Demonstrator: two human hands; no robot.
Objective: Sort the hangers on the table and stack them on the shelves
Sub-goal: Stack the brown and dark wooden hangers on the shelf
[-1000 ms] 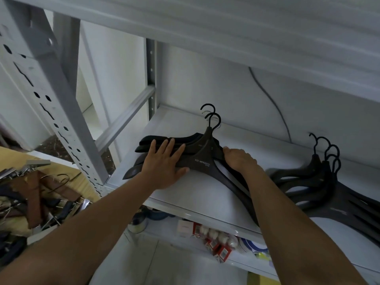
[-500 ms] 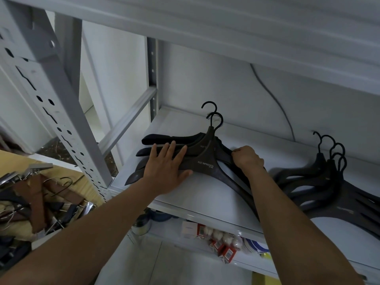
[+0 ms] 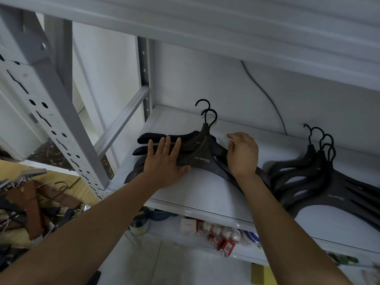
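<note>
On shelf (image 3: 205, 190), hangers (image 3: 202, 160) crosswise (hooks (image 3: 210, 117) rearward)

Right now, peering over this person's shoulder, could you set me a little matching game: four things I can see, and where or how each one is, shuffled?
Things:
1. left hand
2. right hand
3. far pile of black hangers
4. brown hangers

Places or states:
A. heaped on the wooden table
B. flat on the left arms of the near stack
C. lying untouched at the right of the shelf
D. fingers curled on the right arms of the near stack

Pairs: 1-B, 2-D, 3-C, 4-A.
</note>
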